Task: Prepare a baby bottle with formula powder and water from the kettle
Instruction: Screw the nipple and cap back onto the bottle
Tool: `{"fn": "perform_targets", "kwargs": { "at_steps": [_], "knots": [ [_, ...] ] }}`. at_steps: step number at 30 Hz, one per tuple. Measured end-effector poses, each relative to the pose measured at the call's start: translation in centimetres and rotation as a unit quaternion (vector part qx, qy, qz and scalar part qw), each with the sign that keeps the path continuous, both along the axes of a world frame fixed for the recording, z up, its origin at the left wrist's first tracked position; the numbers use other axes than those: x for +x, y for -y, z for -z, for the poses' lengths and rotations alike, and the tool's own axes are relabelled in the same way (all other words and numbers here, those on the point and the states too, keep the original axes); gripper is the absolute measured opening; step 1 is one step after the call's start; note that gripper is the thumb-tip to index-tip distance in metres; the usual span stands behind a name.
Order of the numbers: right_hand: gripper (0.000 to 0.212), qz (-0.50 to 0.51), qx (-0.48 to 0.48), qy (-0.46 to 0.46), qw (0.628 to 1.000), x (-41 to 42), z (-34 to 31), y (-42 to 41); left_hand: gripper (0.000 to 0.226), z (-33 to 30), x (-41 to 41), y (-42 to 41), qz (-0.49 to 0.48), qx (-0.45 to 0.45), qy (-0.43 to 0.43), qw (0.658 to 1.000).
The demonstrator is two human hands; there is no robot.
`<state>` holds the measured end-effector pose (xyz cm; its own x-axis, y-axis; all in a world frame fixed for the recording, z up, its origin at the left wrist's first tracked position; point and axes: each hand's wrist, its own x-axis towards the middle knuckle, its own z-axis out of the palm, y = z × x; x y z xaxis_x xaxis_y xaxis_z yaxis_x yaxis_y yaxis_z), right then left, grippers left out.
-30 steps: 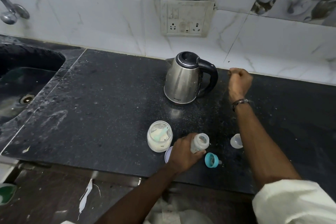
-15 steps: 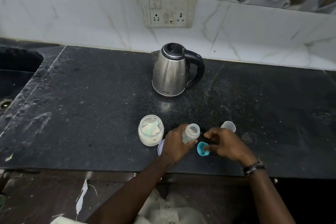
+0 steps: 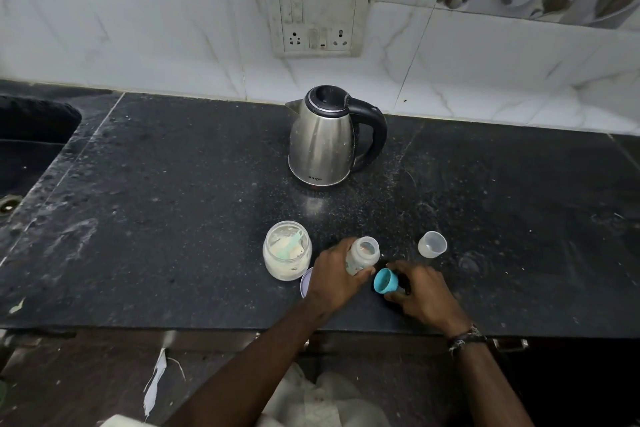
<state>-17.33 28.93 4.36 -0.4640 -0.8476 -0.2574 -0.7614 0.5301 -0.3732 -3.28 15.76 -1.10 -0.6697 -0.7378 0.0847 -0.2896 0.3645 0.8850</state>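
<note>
A small clear baby bottle (image 3: 363, 254) stands open-topped near the counter's front edge, and my left hand (image 3: 332, 277) is wrapped around its body. Just right of it, my right hand (image 3: 420, 295) grips the teal screw ring with the teat (image 3: 387, 281), tilted with its open side facing the bottle. An open glass jar of formula powder (image 3: 286, 251) with a pale green scoop in it stands left of the bottle. The steel kettle (image 3: 327, 139) with a black handle and shut lid sits farther back, untouched.
A clear bottle cap (image 3: 432, 244) rests on the black counter (image 3: 156, 218) to the right. The jar's pale lid (image 3: 305, 282) lies partly under my left wrist. A sink (image 3: 31, 149) is at the far left, a wall socket panel (image 3: 317, 22) behind the kettle.
My right hand came down from beside the kettle to the counter front and took hold of the teal ring, now tipped up. The left hand stayed on the bottle.
</note>
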Motion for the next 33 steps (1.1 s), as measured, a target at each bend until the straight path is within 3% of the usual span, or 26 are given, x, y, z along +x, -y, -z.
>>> {"fn": "perform_targets", "kwargs": {
  "at_steps": [5,11,22,33],
  "knots": [
    [0.056,0.062,-0.091,0.048,0.993,-0.4,-2.9,0.7,0.054,-0.2,0.1,0.1,0.006,-0.008,-0.003,1.0],
    [0.055,0.002,-0.119,0.016,0.993,-0.3,-6.5,2.8,0.054,-0.3,0.0,0.1,0.001,-0.011,-0.003,1.0],
    [0.052,-0.1,0.012,-0.081,0.992,1.7,-7.7,7.0,0.054,-0.7,0.1,0.1,0.012,-0.007,0.007,1.0],
    [0.049,-0.103,0.028,-0.11,0.988,1.9,-6.4,7.7,0.057,-0.3,0.1,0.1,0.008,-0.013,-0.004,1.0]
  ]
}}
